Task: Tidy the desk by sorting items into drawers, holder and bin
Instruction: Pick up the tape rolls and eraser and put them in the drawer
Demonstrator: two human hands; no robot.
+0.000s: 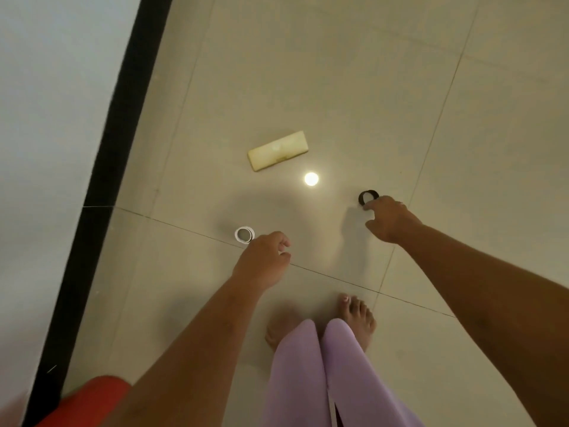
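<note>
1. Grip of the left hand (261, 260) is curled, just beside a white tape roll (244, 235) that sits below and left of the pale yellow block (278, 150). I cannot tell whether it clamps the roll.
2. Right hand (391, 220) meets a black ring (368, 197), below and right of the block; I cannot tell whether it is pinched or only touched.
3. The block lies untouched on the tiled floor (338, 72). No desk, drawer, holder or bin shows, so all three items are probably still to be sorted.
</note>
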